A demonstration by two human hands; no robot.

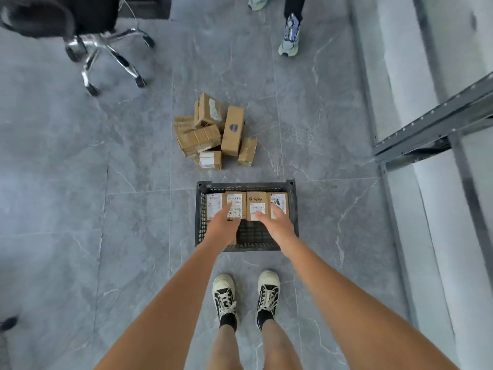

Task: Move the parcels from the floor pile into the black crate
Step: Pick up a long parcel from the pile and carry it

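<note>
**Four parcels lined up in the crate, both hands over the row**

The black crate (pixel 246 216) sits on the grey floor (pixel 80 196) right in front of the person's sneakers (pixel 246 297). Four brown parcels stand side by side along its far wall, labels up. The second parcel (pixel 236 205) carries a white label with a barcode and dark handwriting below it, not legible. The third parcel (pixel 256 206) shows a handwritten "0" and some scrawled digits above its label. Printing on the outer two is too small to read.

The left hand (pixel 222 227) reaches in with loose, relaxed fingers, the tips resting at the near edge of the second parcel. The right hand (pixel 276 224) hovers spread, thumb over the third parcel, fingers over the fourth parcel (pixel 278 202); whether it touches cannot be told.

Just beyond the crate lies the floor pile (pixel 214 132), a jumble of cardboard boxes. One tall box (pixel 233 130) bears a purple emblem; a small one at the front (pixel 210 160) has a white label.

Further out: a chrome-based office chair (pixel 104 49) upper left, another person's sneaker (pixel 289 36) at the top, metal shelving (pixel 437 124) on the right.
</note>
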